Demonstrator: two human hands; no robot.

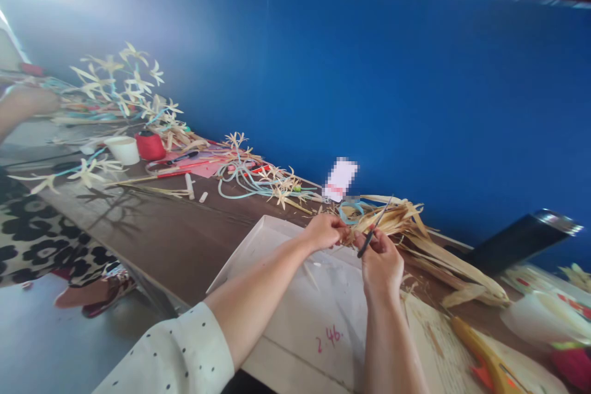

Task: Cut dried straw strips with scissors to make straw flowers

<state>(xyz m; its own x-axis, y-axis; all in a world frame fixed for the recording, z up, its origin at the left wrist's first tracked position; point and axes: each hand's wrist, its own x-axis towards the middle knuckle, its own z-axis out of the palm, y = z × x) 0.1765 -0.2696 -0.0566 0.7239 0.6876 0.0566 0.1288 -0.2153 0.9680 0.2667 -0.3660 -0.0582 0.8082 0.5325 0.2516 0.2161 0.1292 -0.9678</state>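
Observation:
My left hand is closed, pinching a small piece of dried straw-coloured leaf above a white board. My right hand is closed around small black-handled scissors, whose blades point up and away toward a heap of dried husk leaves. The scissors' tips sit right beside the piece in my left hand. Both hands are close together over the board's far edge.
Along the brown table lie straw flowers, light blue cords, a red spool, a white cup and a yellow-handled cutter. A blue wall panel runs behind. Another person's arm shows at far left.

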